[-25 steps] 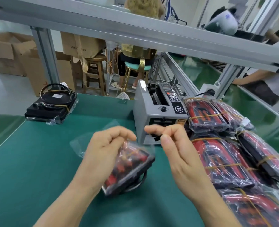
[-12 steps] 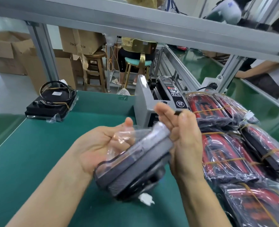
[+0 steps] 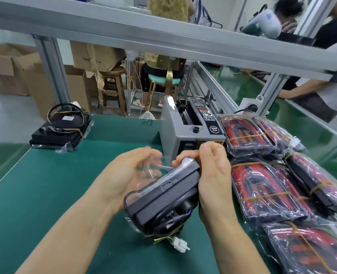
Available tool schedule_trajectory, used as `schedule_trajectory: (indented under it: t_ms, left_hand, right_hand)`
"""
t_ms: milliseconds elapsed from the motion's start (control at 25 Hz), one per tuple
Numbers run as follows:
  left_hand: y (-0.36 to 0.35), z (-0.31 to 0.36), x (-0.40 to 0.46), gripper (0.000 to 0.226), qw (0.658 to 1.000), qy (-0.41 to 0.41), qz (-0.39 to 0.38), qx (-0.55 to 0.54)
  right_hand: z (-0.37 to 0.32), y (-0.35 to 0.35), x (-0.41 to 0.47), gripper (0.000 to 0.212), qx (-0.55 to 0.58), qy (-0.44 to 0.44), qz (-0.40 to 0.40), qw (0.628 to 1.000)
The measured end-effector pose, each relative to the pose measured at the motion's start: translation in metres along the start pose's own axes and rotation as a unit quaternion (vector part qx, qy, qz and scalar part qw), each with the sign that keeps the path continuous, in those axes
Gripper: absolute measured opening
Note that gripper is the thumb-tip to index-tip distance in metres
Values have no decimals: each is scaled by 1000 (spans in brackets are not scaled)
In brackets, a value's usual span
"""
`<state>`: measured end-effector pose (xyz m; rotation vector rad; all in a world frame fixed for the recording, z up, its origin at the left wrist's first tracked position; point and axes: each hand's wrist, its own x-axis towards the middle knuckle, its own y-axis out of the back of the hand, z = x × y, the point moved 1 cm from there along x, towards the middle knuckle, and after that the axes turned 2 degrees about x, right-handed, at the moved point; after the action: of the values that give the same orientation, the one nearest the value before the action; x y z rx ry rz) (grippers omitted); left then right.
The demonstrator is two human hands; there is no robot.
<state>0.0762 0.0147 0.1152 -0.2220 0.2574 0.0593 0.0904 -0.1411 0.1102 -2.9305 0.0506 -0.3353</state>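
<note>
Nearest to me, a white connector (image 3: 180, 244) on thin wires hangs out from under the black unit (image 3: 163, 196) I am holding just above the green bench (image 3: 45, 194). The unit is a flat black box with a coiled cable tucked against its underside. It is tilted, with the near end low and the far end raised toward the machine behind it. It sits inside a clear bag (image 3: 149, 171) whose loose mouth bunches up at the far left.

My left hand (image 3: 130, 175) has its fingers curled round that loose film, gathering it. My right hand (image 3: 213, 175) lies along the unit's right end. Its fingers and thumb are curled over the top far corner and grip it through the plastic.

To my right, bagged bundles of red and black cable (image 3: 266, 186) are stacked in rows on the bench. Each is bound with yellow rubber bands (image 3: 248, 137).

Just behind my hands stands a grey tape dispenser (image 3: 183, 133) with a knob on its front. Well off to the far left, near the bench's edge, another bagged black unit (image 3: 61, 133) lies with its cable coiled on top.

Beyond the bench are a wooden stool (image 3: 112, 88), a teal-seated stool (image 3: 163, 80) and cardboard boxes (image 3: 96, 54). An aluminium rail (image 3: 163, 34) crosses overhead.
</note>
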Motion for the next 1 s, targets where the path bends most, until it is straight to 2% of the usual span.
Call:
schedule_trajectory:
  t_ms: [40, 80, 120, 160, 240, 320, 360, 440, 560, 1000]
  left_hand:
    - [4, 3, -3, 26, 984, -66, 30, 165]
    - [8, 3, -13, 35, 938, -182, 65, 287]
    - [8, 8, -27, 44, 895, -270, 75, 347]
    - [4, 9, -37, 51, 875, -318, 46, 362]
    - [-9, -3, -41, 63, 869, -323, -11, 375]
    - [-19, -14, -33, 63, 925, -255, 11, 281]
    - [-20, -20, -32, 59, 937, -248, 47, 239]
    - [-22, -28, -40, 60, 922, -293, 101, 234]
    - [-30, -34, -53, 65, 887, -332, 148, 283]
    - [-59, -40, -63, 62, 862, -380, 148, 300]
  right_hand:
    - [3, 2, 2, 19, -1, -3, 16, 1000]
    - [-4, -3, 2, 20, -2, -6, 18, 1000]
    - [-7, -4, 2, 22, 2, -5, 9, 1000]
    - [-11, -5, 2, 26, 14, -17, -9, 1000]
    - [-20, -3, -2, 36, 43, -61, -28, 997]
    - [-23, 8, 2, 25, -37, -83, -40, 995]
    - [-28, 13, 1, 16, -83, -83, -52, 992]
    - [-37, 23, -5, 13, -121, -108, -81, 983]
    - [-45, 27, -17, 13, -103, -131, -118, 979]
    - [-52, 36, -25, 16, -145, -124, -81, 978]
